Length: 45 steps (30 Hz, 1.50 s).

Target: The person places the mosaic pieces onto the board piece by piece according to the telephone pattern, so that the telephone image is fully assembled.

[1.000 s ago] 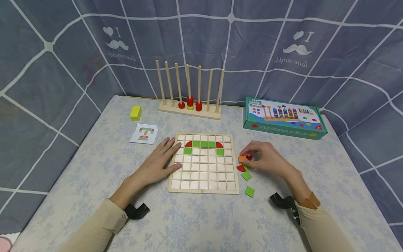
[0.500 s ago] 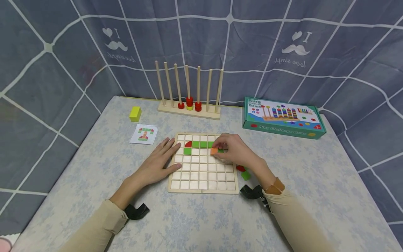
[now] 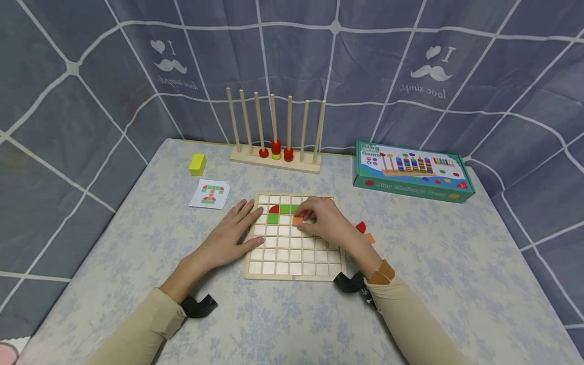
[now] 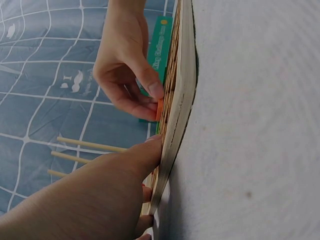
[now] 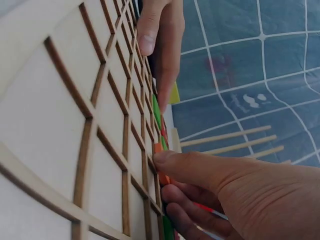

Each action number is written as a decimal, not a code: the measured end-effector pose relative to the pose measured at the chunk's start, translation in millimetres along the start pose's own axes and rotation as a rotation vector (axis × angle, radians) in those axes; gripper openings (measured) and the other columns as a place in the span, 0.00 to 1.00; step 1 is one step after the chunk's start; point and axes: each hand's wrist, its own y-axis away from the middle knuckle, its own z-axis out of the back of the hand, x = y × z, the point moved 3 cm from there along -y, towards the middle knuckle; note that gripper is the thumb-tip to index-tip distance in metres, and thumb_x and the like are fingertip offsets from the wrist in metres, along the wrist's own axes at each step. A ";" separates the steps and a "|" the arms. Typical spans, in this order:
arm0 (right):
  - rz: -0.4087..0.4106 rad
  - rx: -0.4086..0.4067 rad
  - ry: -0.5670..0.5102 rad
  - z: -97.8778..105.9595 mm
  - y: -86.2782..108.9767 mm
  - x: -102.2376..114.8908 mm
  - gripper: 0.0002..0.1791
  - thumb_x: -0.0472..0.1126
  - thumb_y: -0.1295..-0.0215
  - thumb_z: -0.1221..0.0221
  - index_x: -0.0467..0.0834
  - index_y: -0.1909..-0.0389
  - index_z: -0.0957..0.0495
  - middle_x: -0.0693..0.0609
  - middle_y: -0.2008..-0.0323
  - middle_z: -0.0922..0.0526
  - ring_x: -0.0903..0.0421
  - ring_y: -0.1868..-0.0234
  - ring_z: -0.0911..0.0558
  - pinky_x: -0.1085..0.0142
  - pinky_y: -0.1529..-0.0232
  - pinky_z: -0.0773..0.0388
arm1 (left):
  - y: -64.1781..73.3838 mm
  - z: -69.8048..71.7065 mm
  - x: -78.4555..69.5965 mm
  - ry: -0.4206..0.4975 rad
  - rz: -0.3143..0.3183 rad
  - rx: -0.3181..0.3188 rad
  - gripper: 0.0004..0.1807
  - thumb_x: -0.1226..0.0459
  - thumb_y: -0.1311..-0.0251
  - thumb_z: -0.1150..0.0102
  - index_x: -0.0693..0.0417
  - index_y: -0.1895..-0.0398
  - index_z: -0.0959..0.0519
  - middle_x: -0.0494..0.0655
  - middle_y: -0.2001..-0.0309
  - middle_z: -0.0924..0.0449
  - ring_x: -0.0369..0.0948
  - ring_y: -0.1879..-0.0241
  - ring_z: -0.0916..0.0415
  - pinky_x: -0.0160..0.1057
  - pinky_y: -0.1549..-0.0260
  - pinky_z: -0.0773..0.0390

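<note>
Head view: right fingers [image 3: 307,205] pinch flat orange square [image 3: 297,221] at gridded wooden board [image 3: 292,277].

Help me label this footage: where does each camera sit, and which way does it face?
Head: worn on the head, facing forward and down at the grid board; left hand, right hand and both sleeves show.
Left wrist: worn there, picture turned sideways, looking across the grid board toward the right hand; the left hand is nearer.
Right wrist: worn there, also sideways, looking across the grid board toward the left hand; the right hand is nearer.
Shared: both wrist views show the orange tile pinched in the right hand.
</note>
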 end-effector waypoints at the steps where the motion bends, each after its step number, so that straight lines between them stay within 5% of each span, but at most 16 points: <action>1: 0.000 -0.009 0.000 -0.7 0.0 -0.1 0.11 0.35 0.36 0.26 0.42 0.53 0.12 0.50 0.59 0.14 0.56 0.59 0.16 0.62 0.54 0.16 | 0.2 0.4 -0.1 0.001 0.001 -0.001 0.45 0.45 0.27 0.39 0.50 0.15 0.43 0.57 0.14 0.53 0.58 0.15 0.61 0.66 0.21 0.51; 9: 0.016 -0.050 0.007 -5.3 -1.7 4.4 0.08 0.33 0.34 0.28 0.41 0.55 0.11 0.49 0.58 0.14 0.56 0.60 0.16 0.63 0.56 0.15 | 1.5 1.2 0.2 0.002 0.015 0.007 0.45 0.44 0.27 0.39 0.49 0.15 0.44 0.55 0.14 0.54 0.57 0.14 0.62 0.66 0.20 0.52; 19: 0.001 0.025 -0.013 4.7 6.1 5.5 0.09 0.35 0.31 0.31 0.41 0.52 0.12 0.49 0.55 0.13 0.55 0.57 0.15 0.59 0.52 0.15 | 1.0 -1.2 2.0 0.002 -0.003 -0.006 0.44 0.46 0.27 0.39 0.51 0.15 0.43 0.57 0.14 0.53 0.58 0.15 0.61 0.64 0.19 0.54; 45: -0.216 -0.049 0.009 86.8 101.7 -63.4 0.14 0.36 0.37 0.26 0.43 0.50 0.11 0.49 0.53 0.10 0.48 0.51 0.14 0.45 0.44 0.15 | -0.6 -0.6 -0.4 0.003 -0.007 0.004 0.44 0.46 0.26 0.39 0.50 0.14 0.44 0.57 0.14 0.54 0.57 0.14 0.62 0.65 0.20 0.54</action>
